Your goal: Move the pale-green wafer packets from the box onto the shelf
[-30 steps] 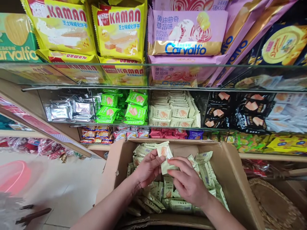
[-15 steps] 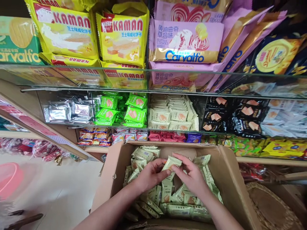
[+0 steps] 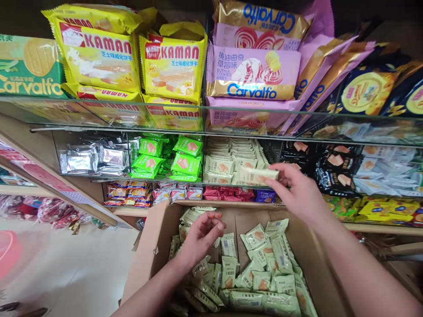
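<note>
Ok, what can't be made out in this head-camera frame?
1. Left hand, head view: its curled fingers hide whether it grips any of the pale green snack packets in the brown cardboard box.
2. Cream wafer packet in right hand: blurred, so one or several is unclear.
3. Box's near side: cut off by the bottom edge.

Yellow Kaman bags (image 3: 172, 61) sit at 12 o'clock on a glass shelf (image 3: 49, 114), with pink Carvalfo cookie bags (image 3: 253, 72) just beside them toward 1 o'clock and blue-and-gold bags (image 3: 370, 90) at 2. Beneath, silver packets (image 3: 95, 156) at 10 o'clock touch bright green packets (image 3: 165, 156); black packets (image 3: 333, 160) lie at 3. Tiled floor (image 3: 76, 268) fills 8 o'clock
</note>
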`<state>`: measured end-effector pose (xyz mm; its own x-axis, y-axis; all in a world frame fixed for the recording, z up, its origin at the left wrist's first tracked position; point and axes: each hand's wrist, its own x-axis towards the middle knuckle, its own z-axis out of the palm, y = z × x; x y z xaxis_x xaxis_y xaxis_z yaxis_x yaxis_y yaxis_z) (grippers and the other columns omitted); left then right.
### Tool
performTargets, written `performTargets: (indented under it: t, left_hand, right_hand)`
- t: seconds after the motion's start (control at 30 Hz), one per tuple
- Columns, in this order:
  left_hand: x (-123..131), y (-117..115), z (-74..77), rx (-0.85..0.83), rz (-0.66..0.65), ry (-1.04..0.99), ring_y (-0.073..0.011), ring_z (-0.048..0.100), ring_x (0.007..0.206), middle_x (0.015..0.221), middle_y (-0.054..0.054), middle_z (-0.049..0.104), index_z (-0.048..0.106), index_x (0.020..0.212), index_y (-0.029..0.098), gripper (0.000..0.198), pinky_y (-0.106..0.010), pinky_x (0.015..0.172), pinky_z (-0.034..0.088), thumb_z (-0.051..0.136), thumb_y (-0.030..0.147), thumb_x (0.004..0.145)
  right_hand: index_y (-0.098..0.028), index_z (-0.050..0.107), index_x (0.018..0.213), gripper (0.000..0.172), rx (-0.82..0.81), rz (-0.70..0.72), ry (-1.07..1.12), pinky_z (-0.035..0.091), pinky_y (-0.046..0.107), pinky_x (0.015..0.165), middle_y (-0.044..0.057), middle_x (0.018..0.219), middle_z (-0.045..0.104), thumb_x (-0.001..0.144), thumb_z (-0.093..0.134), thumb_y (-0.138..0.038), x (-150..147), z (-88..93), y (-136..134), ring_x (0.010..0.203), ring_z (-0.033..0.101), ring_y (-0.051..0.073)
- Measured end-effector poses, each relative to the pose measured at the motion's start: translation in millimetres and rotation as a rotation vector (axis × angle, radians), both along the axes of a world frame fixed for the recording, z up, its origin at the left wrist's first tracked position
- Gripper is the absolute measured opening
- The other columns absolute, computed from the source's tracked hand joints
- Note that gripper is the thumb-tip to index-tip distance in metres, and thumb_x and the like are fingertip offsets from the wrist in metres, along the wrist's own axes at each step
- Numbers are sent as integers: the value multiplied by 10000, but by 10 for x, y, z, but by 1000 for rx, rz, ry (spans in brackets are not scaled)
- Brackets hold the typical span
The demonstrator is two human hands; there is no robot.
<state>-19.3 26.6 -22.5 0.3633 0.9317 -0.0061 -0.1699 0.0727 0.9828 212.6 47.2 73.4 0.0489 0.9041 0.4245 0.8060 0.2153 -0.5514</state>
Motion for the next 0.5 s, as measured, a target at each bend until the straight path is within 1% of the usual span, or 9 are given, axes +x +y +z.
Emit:
performTargets:
  t: [0.03,0.1,0.2,0.3,0.37,0.5]
  left_hand:
    - [4,-3,-12,1,-5,5,-105,517,626,736,-7,567,500,942,166,257,-241,598,412,590,311,749]
    - [8,-9,-46,6,-6,17,-104,508,629,733,-8,560,496,940,165,260,-239,596,407,595,306,745]
    - [10,-12,-106,15,4,34,-109,499,646,745,-13,553,496,945,165,257,-244,609,407,587,307,750]
    - [13,-15,-143,22,-10,57,-111,487,650,727,-3,541,500,943,170,256,-241,614,404,587,312,748]
    - [18,-22,-147,21,-27,71,-107,479,634,708,7,534,500,941,172,265,-235,604,397,590,322,742]
    - [24,-38,-134,12,-39,95,-105,476,603,671,16,522,506,919,167,277,-233,589,383,595,348,730]
  right_hand:
    - [-200,524,1033,280,41,-13,-59,418,242,575,17,737,600,769,515,-293,32,53,134,605,552,143]
    - [-199,533,1030,277,63,-29,-175,406,239,560,13,714,594,759,527,-256,59,119,364,584,542,142]
    - [-200,553,1011,261,66,-39,-294,406,249,584,30,783,614,752,535,-225,41,144,557,627,555,157]
    - [-182,580,974,235,51,-43,-360,414,261,631,50,861,614,741,548,-199,14,126,610,674,562,167]
    - [-159,591,967,229,20,-49,-412,415,263,661,64,873,608,742,547,-178,1,108,622,699,563,172]
    - [-148,592,980,218,-21,-44,-560,403,259,697,85,911,592,790,486,-173,-46,81,643,800,541,187]
